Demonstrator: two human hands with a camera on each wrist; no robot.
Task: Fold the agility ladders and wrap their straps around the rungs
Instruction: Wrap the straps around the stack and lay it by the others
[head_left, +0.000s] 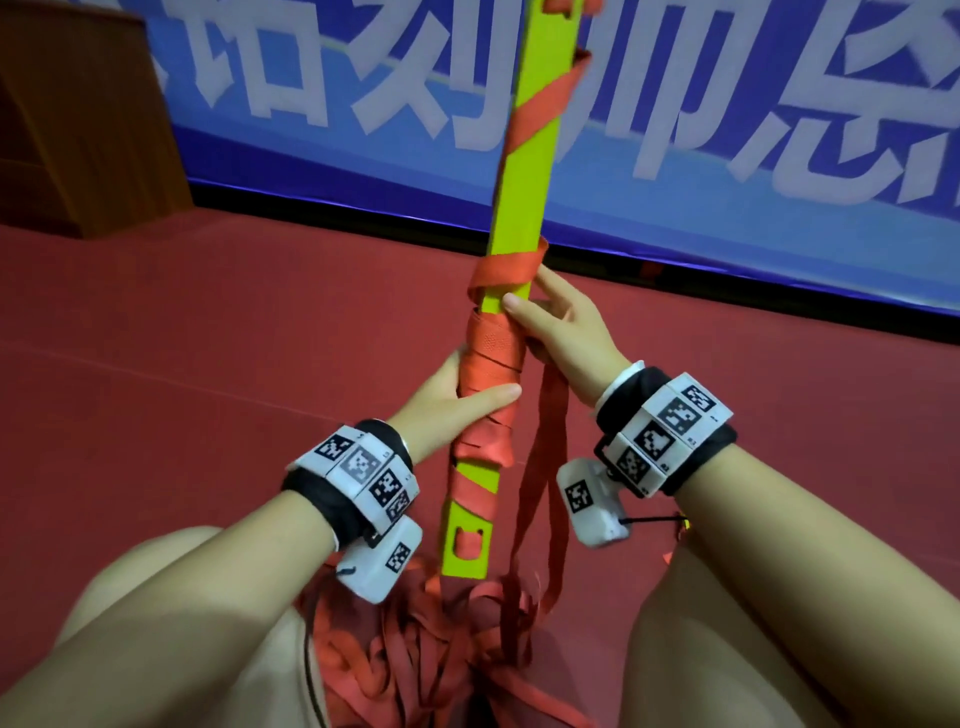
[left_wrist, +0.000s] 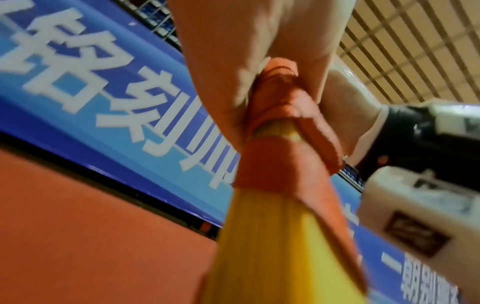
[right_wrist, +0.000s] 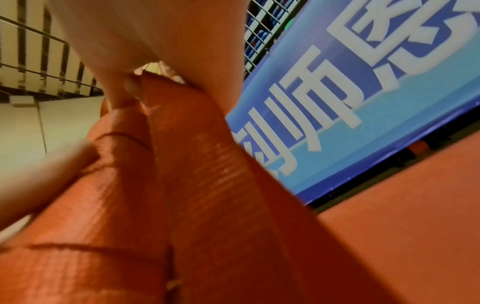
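Between my two hands the rungs (head_left: 524, 171) stand upright; left hand (head_left: 447, 400) grips the wrapped middle, right fingers (head_left: 519, 304) pinch the strap (head_left: 511, 267) just above.

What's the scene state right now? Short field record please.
setting: red floor, blue banner behind
rungs: yellow-green stack, held near upright
strap: red, wound densely mid-stack, sparse spiral above
loose strap: piled between the knees
left hand: grips wrapped section
right hand: on stack just above it, holding strap
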